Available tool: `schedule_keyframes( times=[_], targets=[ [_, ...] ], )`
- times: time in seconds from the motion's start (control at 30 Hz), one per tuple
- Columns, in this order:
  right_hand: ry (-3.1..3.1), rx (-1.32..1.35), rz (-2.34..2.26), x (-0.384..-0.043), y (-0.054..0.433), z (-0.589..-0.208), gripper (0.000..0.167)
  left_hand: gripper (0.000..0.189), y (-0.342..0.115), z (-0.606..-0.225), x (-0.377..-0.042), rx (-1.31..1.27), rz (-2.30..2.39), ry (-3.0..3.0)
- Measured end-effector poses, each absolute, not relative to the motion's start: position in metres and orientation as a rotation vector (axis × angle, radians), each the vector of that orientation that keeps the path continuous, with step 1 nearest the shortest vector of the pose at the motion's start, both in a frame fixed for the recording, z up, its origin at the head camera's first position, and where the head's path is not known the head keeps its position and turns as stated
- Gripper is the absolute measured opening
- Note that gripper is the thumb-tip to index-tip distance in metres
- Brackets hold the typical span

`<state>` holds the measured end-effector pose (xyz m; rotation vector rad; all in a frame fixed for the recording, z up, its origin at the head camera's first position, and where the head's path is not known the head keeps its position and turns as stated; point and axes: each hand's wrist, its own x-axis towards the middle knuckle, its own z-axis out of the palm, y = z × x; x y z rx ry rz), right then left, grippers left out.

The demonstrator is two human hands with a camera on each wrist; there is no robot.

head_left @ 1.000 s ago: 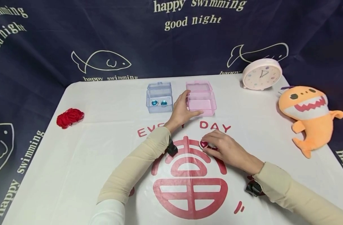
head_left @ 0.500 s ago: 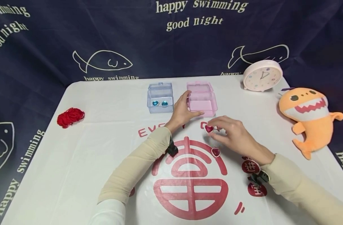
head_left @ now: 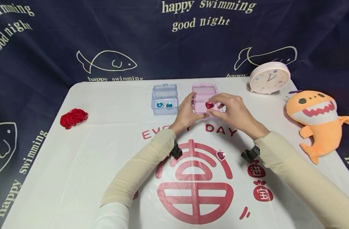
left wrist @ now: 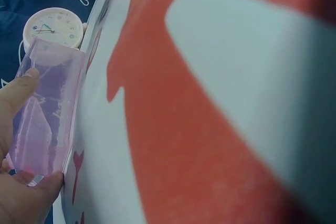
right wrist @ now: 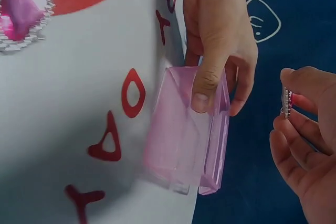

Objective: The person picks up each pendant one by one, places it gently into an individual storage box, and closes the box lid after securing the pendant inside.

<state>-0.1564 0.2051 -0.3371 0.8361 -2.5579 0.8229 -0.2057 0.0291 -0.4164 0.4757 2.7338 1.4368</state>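
My left hand [head_left: 187, 112] grips the left side of the open pink plastic box [head_left: 201, 90]. In the right wrist view its thumb lies on the wall of the box. Over that box, my right hand [head_left: 234, 111] pinches a red heart-shaped gem [head_left: 209, 105] with a pearly rim; the right wrist view shows the gem [right wrist: 286, 103] edge-on between thumb and finger. A second red heart gem [head_left: 221, 155] lies on the table nearer the person. Left of the pink box stands an open blue plastic box [head_left: 164, 110] holding two blue gems [head_left: 169, 105].
A bundle of red yarn [head_left: 74, 118] lies on the left of the white printed tablecloth [head_left: 105, 152]. At the back right stands a pink round clock [head_left: 269, 78], with an orange plush shark [head_left: 320, 124] in front of it. A dark blue curtain [head_left: 163, 57] hangs behind the table.
The right hand has lifted one red heart gem from the table and carried it away from the person, over the pink box. The left hand keeps its grip on that box.
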Motion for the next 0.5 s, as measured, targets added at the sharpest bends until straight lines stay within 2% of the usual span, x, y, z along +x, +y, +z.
schedule_keyframes(
  times=[0.5],
  targets=[
    [-2.781,0.864,0.787,-0.207,0.189,-0.356,0.017,0.095,0.028,-0.415,-0.206,0.471,1.411,2.736]
  ],
)
